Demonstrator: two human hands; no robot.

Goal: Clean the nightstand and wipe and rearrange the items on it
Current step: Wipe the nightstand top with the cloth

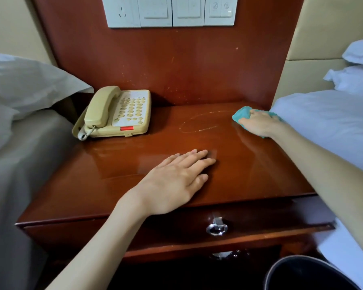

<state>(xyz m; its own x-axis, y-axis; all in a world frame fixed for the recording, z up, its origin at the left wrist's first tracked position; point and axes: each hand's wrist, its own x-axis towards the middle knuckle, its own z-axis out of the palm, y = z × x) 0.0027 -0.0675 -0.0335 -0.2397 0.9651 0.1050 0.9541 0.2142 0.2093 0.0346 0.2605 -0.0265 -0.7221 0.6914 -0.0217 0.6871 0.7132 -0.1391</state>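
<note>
A glossy red-brown nightstand (117, 164) fills the middle of the view. A beige corded telephone (117, 113) sits at its back left corner, handset on the cradle. My left hand (174, 181) lies flat on the front middle of the top, fingers straight. My right hand (258, 122) grips a bunched teal cloth (242, 115) and presses it on the top at the back right edge, beside the bed. A faint curved wet streak (199, 124) marks the wood between the phone and the cloth.
White pillows and bedding (25, 84) press against the left side, and a second bed (327, 122) against the right. A drawer with a metal ring pull (216, 227) sits below the top. A dark bin (308, 273) stands at the lower right. Wall switches (172, 11) hang above.
</note>
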